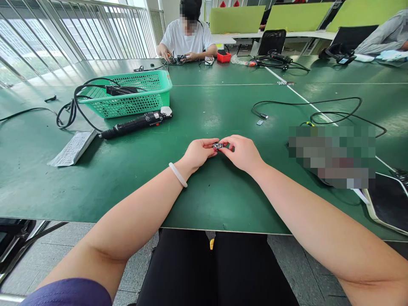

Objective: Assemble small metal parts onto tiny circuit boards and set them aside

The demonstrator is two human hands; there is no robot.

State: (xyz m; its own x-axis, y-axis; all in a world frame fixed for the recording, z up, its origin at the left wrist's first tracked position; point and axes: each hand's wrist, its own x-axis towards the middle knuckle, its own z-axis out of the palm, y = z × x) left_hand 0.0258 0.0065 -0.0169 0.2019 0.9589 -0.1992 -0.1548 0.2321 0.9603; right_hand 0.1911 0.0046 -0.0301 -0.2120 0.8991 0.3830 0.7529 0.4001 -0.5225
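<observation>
Above the green table [197, 204], in the middle of the head view, my two hands meet at a small black-and-silver part [217, 145]. Its exact kind is too small to make out. My left hand [198, 154], with a white bangle at the wrist, pinches the part's left side between fingers and thumb. From the right, my right hand [242, 152] is closed on the other side with its fingertips. The fingers cover some of the part. Up and left of my hands, a black electric screwdriver [134, 124] lies on the table.
A green plastic basket [137, 102] holding a black cable and adapter stands behind the screwdriver. Left lies a paper pad [75, 146]. A black cable [334, 101] loops at right, near a tablet-like device [387, 199]. Across the table, a person [188, 40] handles small parts beside a red box [224, 57].
</observation>
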